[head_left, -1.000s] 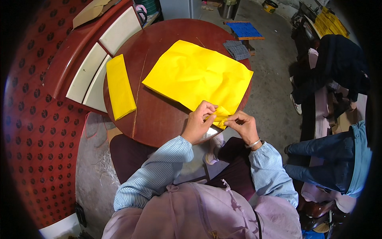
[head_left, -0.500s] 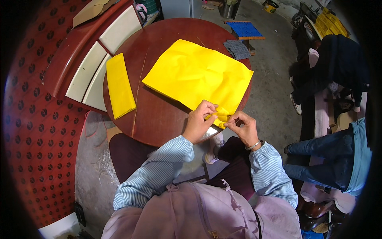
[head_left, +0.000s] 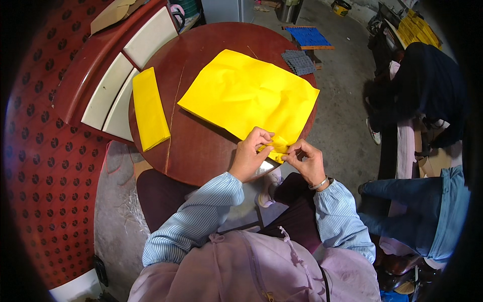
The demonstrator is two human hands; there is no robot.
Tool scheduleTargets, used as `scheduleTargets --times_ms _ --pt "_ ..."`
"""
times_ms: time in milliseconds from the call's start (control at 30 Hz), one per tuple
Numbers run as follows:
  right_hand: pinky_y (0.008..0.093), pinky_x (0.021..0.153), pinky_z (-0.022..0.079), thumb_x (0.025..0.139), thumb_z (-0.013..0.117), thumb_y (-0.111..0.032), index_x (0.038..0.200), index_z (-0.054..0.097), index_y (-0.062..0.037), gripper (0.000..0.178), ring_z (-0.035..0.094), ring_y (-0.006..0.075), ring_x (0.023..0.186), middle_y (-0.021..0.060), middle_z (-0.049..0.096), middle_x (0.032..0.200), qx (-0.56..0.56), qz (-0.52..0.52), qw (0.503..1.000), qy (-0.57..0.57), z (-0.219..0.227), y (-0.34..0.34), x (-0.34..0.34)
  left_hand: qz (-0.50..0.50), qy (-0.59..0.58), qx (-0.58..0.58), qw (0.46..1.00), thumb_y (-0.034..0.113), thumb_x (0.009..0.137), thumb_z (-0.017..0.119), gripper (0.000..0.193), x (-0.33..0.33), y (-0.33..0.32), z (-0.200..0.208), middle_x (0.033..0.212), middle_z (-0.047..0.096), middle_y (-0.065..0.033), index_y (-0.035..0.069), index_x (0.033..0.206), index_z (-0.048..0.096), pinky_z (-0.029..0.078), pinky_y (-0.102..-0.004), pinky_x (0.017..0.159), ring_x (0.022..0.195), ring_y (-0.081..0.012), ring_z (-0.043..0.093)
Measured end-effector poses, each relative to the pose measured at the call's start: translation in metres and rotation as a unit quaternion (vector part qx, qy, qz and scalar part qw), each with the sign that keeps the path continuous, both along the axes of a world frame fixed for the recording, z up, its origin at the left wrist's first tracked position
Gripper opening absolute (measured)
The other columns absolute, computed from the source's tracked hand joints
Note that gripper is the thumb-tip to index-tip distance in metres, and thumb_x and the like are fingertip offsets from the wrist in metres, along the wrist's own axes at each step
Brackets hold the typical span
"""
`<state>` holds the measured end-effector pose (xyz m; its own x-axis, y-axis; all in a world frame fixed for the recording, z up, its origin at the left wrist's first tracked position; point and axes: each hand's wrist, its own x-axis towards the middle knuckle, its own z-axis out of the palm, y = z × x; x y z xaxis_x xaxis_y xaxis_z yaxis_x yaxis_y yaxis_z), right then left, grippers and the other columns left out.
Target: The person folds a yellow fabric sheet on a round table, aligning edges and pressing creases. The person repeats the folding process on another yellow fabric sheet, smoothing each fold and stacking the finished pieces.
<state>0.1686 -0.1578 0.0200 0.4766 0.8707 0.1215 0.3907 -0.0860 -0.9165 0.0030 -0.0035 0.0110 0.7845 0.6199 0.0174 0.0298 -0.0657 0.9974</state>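
Note:
A wide yellow sheet (head_left: 246, 90), paper or thin fabric, lies slightly wrinkled on the round dark red table (head_left: 201, 156). Both my hands work at its near corner, which is gathered and folded. My left hand (head_left: 253, 153) pinches the sheet from the left, thumb and fingers close together. My right hand (head_left: 308, 162), with a bracelet at the wrist, pinches the same corner from the right. My fingers partly hide the corner's small folds. On the table's left side rests a folded yellow bundle (head_left: 152, 108), apart from both hands.
A dark grey cloth (head_left: 298, 62) lies at the table's far right edge. Beyond it stands a stool with a blue seat (head_left: 308, 36). A red bench with pale panels (head_left: 118, 83) adjoins the table's left. Two people (head_left: 432, 90) are at the right, near more yellow material (head_left: 418, 29).
My hands keep their pinch on the sheet's corner, almost unmoved. The view has shifted very slightly. At the right, the two people have changed posture a little.

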Motion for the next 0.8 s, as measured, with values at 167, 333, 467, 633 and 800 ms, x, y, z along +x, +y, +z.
scheduleTargets --times_ms 167,333,467,633,800 --pt "0.0266 0.071 0.053 0.084 0.091 -0.005 0.096 0.075 -0.0021 0.02 0.064 0.0105 0.075 0.0027 0.072 0.088 0.012 0.018 0.999 -0.047 0.0037 -0.0017 0.0004 -0.002 -0.012 -0.015 1.0 -0.006 0.098 0.071 0.026 0.0004 0.0001 0.0001 0.135 0.071 -0.0188 0.004 0.114 0.052 0.055 -0.0395 0.113 0.126 -0.0226 0.071" --pt "0.0276 0.07 0.054 0.084 0.09 -0.005 0.098 0.077 -0.0018 0.02 0.065 0.0119 0.075 0.0043 0.072 0.089 0.008 0.012 0.999 -0.043 0.0056 -0.0025 -0.0001 -0.004 -0.007 -0.013 1.0 -0.006 0.098 0.071 0.026 -0.0004 0.0 0.0007 0.136 0.071 -0.0193 0.003 0.114 0.052 0.055 -0.0395 0.113 0.126 -0.023 0.071" --pt "0.0283 0.07 0.054 0.084 0.09 -0.005 0.1 0.079 -0.0013 0.019 0.066 0.0132 0.075 0.0057 0.073 0.09 0.006 0.024 0.997 -0.072 0.0073 -0.0028 0.0011 -0.008 -0.016 -0.014 1.0 -0.006 0.099 0.07 0.026 -0.0007 0.0005 0.0004 0.136 0.071 -0.0197 0.004 0.114 0.052 0.055 -0.0391 0.112 0.126 -0.0227 0.07" --pt "0.0291 0.07 0.054 0.085 0.09 -0.007 0.103 0.083 -0.0023 0.02 0.068 0.0146 0.075 0.0072 0.075 0.09 -0.008 0.035 0.996 -0.082 0.0072 -0.0037 0.002 -0.009 -0.017 -0.011 1.0 -0.005 0.099 0.07 0.026 -0.0013 0.0007 -0.0003 0.136 0.071 -0.0196 0.003 0.115 0.052 0.055 -0.0388 0.112 0.126 -0.0224 0.07" --pt "0.0292 0.076 0.055 0.086 0.09 -0.009 0.101 0.084 -0.002 0.017 0.07 0.0151 0.08 0.008 0.077 0.091 -0.017 0.023 0.999 -0.016 -0.0007 -0.0025 0.0058 -0.012 -0.006 -0.001 1.0 -0.005 0.099 0.07 0.027 -0.0022 0.0008 -0.0007 0.136 0.071 -0.0197 0.004 0.116 0.052 0.056 -0.0386 0.112 0.127 -0.0231 0.07"
